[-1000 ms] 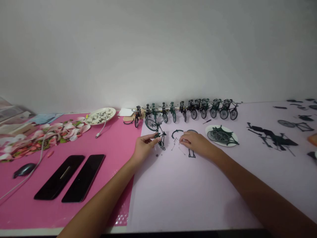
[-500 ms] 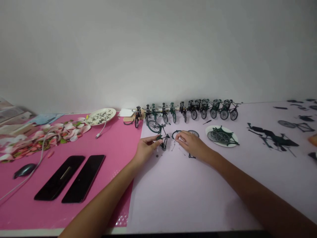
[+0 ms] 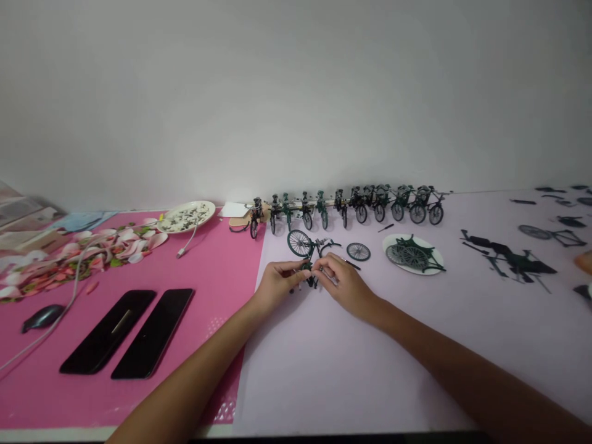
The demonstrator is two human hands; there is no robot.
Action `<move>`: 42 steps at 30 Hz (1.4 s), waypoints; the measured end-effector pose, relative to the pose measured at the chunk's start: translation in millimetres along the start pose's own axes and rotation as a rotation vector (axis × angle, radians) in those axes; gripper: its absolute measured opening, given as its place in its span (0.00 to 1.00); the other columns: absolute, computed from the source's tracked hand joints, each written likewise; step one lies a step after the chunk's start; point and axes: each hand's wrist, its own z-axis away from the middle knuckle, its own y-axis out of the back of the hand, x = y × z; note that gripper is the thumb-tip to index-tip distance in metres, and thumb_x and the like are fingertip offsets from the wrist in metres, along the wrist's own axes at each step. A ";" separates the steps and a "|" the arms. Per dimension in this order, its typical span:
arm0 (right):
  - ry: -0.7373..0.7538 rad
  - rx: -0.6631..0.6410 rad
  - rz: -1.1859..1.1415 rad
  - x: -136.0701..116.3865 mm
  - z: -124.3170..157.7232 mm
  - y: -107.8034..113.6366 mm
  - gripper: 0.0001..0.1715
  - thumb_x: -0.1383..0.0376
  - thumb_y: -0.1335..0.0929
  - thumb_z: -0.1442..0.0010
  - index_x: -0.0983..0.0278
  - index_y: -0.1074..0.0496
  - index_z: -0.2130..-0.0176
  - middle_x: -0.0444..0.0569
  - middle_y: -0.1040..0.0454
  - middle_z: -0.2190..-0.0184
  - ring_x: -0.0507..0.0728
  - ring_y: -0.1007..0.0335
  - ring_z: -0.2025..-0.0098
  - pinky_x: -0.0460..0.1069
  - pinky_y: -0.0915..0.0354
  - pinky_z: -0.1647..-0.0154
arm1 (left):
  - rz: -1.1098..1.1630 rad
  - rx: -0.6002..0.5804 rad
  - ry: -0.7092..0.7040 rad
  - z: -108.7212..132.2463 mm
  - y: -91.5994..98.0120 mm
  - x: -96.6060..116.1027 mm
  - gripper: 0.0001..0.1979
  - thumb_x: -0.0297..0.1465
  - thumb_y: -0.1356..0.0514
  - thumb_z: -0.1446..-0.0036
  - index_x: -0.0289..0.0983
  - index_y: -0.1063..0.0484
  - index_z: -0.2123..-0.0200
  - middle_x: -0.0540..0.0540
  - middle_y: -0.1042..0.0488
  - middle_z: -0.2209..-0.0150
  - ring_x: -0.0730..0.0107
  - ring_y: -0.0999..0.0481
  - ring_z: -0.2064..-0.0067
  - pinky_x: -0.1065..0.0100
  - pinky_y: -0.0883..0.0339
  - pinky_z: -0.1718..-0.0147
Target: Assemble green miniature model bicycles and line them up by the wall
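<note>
A small dark green model bicycle frame (image 3: pixel 307 253) with one wheel fitted stands on the pale lilac mat (image 3: pixel 370 345). My left hand (image 3: pixel 275 285) pinches its lower frame from the left. From the right, my right hand (image 3: pixel 340 280) meets it, fingers pinched at the same spot on a tiny part I cannot make out. A loose wheel (image 3: pixel 358 251) lies just right of the bicycle, and a curved black mudguard piece (image 3: pixel 331 245) shows behind my fingers.
A row of finished green model bicycles (image 3: pixel 346 206) lines the wall. A white plate of green parts (image 3: pixel 413 253) sits right of the hands, more black parts (image 3: pixel 509 258) further right. On the pink mat lie two black phones (image 3: pixel 129 330), a mouse (image 3: pixel 41 317), a cable, petals and a dish (image 3: pixel 189 216).
My right hand moved left from the loose parts to the bicycle and now meets my left hand. The bicycle shifted slightly right, and the loose wheel is uncovered.
</note>
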 end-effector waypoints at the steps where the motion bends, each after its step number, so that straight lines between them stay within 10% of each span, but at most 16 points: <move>1: 0.007 -0.006 0.006 0.7 -0.1 -0.1 0.07 0.62 0.36 0.29 0.60 0.29 0.59 0.44 0.34 0.68 0.54 0.37 0.68 0.48 0.39 0.65 | -0.002 -0.004 -0.001 0.0 0.0 -0.7 0.32 0.47 0.23 0.58 0.32 0.15 0.54 0.47 0.24 0.77 0.75 0.35 0.77 0.68 0.37 0.74; 42: -0.334 -0.073 -0.456 13.3 -4.4 -2.2 0.18 0.52 0.27 0.42 0.65 0.19 0.63 0.42 0.34 0.77 0.50 0.46 0.74 0.47 0.47 0.73 | -0.037 -0.051 -0.040 -3.7 1.1 -14.5 0.28 0.45 0.24 0.56 0.32 0.14 0.55 0.45 0.21 0.75 0.75 0.36 0.77 0.70 0.41 0.77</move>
